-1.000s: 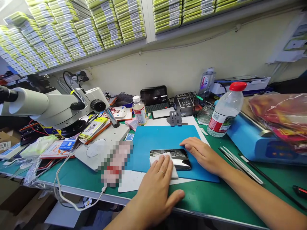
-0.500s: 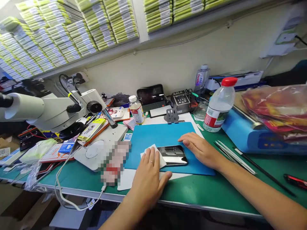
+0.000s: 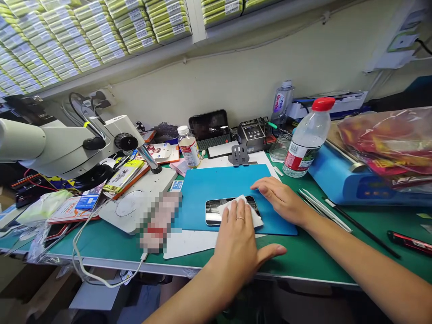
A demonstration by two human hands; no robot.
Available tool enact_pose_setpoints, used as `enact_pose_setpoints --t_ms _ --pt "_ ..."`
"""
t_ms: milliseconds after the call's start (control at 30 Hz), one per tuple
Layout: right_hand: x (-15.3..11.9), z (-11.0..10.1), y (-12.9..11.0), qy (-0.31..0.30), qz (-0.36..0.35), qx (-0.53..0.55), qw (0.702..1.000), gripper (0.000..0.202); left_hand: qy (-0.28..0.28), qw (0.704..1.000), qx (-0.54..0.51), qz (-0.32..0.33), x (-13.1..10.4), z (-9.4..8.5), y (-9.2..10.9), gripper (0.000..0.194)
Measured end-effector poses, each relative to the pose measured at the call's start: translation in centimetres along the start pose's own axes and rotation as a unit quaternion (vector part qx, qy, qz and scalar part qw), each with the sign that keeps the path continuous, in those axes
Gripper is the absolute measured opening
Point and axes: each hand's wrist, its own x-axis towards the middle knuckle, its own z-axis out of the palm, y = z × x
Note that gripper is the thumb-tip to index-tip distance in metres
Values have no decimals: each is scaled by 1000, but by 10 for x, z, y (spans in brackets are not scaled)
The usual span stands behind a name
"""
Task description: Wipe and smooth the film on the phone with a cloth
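Observation:
A smartphone [image 3: 212, 212] lies screen up on a blue mat [image 3: 202, 182], its glossy screen catching reflections. My left hand [image 3: 238, 240] rests flat over a white wipe [image 3: 256, 219], pressing it against the right part of the phone with fingers stretched out and thumb spread to the right. The wipe hides that part of the screen. Just beyond the phone's right end, my right hand [image 3: 285, 202] is held low over the mat, fingers extended and nothing in them. Under the mat's front edge a white sheet [image 3: 189, 243] sticks out.
A microscope [image 3: 77, 146] stands at the left beside booklets [image 3: 123, 177]. Behind the mat are a small bottle [image 3: 189, 148] and a black control unit [image 3: 252, 135]. A red-capped bottle [image 3: 303, 144], tweezers [image 3: 326, 211] and a blue machine [image 3: 340, 180] stand or lie to the right.
My left hand has slid the wipe rightward across the phone, uncovering its left end. My right hand stays beside the phone. The whole view has shifted slightly.

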Motion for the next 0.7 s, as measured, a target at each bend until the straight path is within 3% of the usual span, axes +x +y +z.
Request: enact_pose_setpoints --t_ms 133,233,367,500,600,700 --pt "1 0 -2 -26 4 -10 1000 53 -8 1000 13 -4 -29 -7 -48 102" --pt "3 1 -2 -48 19 -21 998 48 -33 999 19 -21 -32 -16 -72 91" --pt "6 2 -1 -56 31 -38 997 46 -42 999 -6 -33 -30 -18 -64 99" --pt "7 2 3 -55 34 -61 996 46 14 999 -32 -5 -42 -13 -46 98" --pt "8 -2 5 -67 38 -80 994 47 57 996 -54 29 -51 -14 -55 70" --pt "13 -4 -4 -97 23 -98 990 45 55 990 -105 79 -52 -22 -80 34"
